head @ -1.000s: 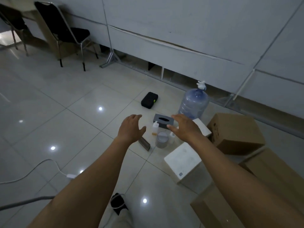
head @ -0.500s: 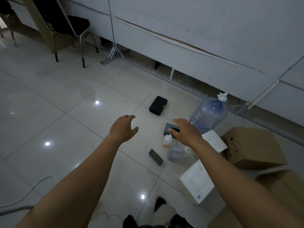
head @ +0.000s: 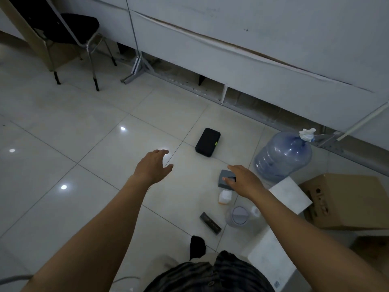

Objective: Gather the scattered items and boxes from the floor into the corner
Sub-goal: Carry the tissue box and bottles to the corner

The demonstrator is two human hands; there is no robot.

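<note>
A black case (head: 207, 142) lies alone on the tiled floor, beyond both hands. My left hand (head: 153, 167) reaches out with spread fingers, short of the case and holding nothing. My right hand (head: 244, 179) hovers with relaxed fingers over a grey tissue box (head: 224, 180), partly hiding it. Near my right forearm sit a small white bottle (head: 224, 197), a clear round container (head: 239, 216) and a dark flat bar (head: 210, 222). Two white boxes (head: 289, 193) (head: 271, 262) and a brown cardboard box (head: 347, 203) stand at the right.
A large blue water jug (head: 283, 157) stands by the wall at the right. A black chair (head: 69, 32) with metal legs is at the far left. A white panel wall (head: 231, 49) with a metal foot (head: 136, 70) borders the floor. A cable (head: 12, 278) crosses the bottom left.
The view has moved closer to the floor items and the wall. Both hands have advanced toward the black case, and my right hand still hovers over the grey tissue box.
</note>
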